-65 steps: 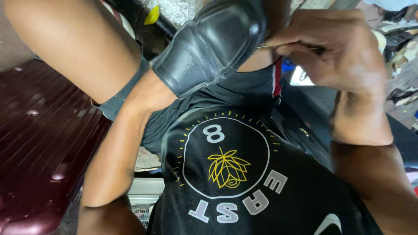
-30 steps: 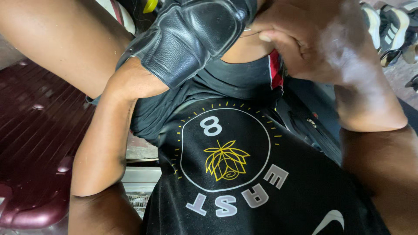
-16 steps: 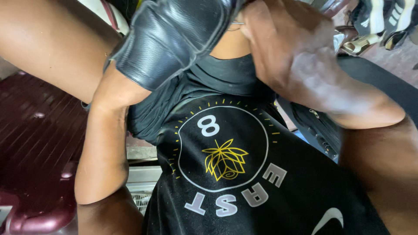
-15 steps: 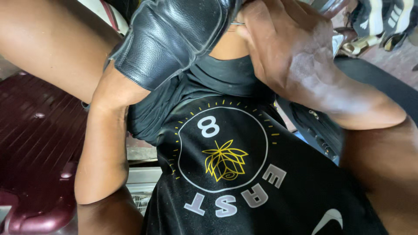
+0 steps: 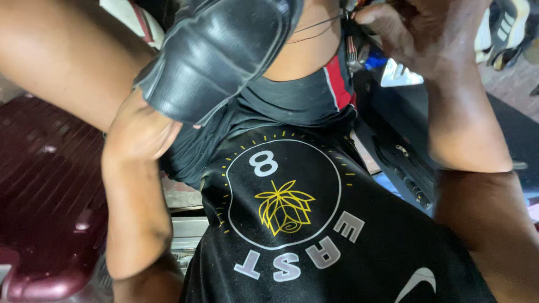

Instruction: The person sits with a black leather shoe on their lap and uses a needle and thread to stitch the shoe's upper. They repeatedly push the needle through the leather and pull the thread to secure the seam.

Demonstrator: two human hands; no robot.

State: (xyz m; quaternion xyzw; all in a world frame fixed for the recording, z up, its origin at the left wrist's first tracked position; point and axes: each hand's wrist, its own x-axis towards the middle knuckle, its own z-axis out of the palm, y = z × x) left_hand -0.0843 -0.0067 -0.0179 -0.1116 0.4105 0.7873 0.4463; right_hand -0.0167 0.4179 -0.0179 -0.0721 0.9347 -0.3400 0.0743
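Nearest the camera, at six o'clock, hangs the black sleeveless shirt with a round white and yellow emblem (image 5: pixel 292 224), filling the lower middle of the view; at eight o'clock a dark maroon ribbed plastic seat (image 5: pixel 45 185) lies beside the person's left forearm. Further up, at ten to eleven o'clock, the left hand (image 5: pixel 140 126) is pushed inside the black leather shoe (image 5: pixel 224 56), its fingers hidden in the opening, so it bears the shoe from within and I cannot tell whether those fingers are curled or flat; the shoe rests tilted against the bare thigh, sole side turned away. At one o'clock the right hand (image 5: pixel 415 39) is pinched shut on a thin dark thread (image 5: pixel 314 25), which runs taut from the fingertips to the shoe's upper edge; whether a needle is in the pinch cannot be made out. Farthest, at two o'clock, a heap of other shoes (image 5: pixel 505 33) lies on the ground. The likely trouble, as I judge it: the thread is drawn tight, and a harder pull could snap it or tear the leather at the stitch; the shoe sits only on the hidden hand and the thigh, so it may twist off; any needle would pass close to the buried fingers.
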